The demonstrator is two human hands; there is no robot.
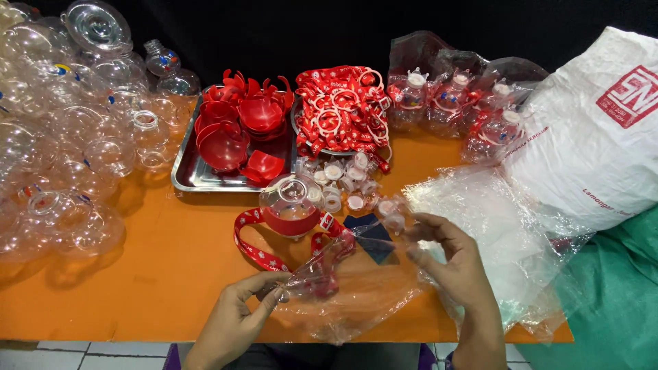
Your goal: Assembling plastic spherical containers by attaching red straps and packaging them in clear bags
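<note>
My left hand (240, 301) pinches the near corner of a clear plastic bag (343, 288) low over the orange table (157, 267). My right hand (449, 264) grips the same bag's other edge, holding it stretched between both hands. Just beyond the bag stands a round clear bottle with a red base (291, 205), with a red patterned strap (250, 243) looped out to its left. The strap's end shows through the bag.
A metal tray (188, 175) holds red plastic cups. Behind it lie a pile of red straps (343, 106), small white caps (343, 181), bagged bottles (466, 103), a heap of clear bottles (62, 137) at left, a white sack (596, 130) and clear plastic sheets (507, 219) at right.
</note>
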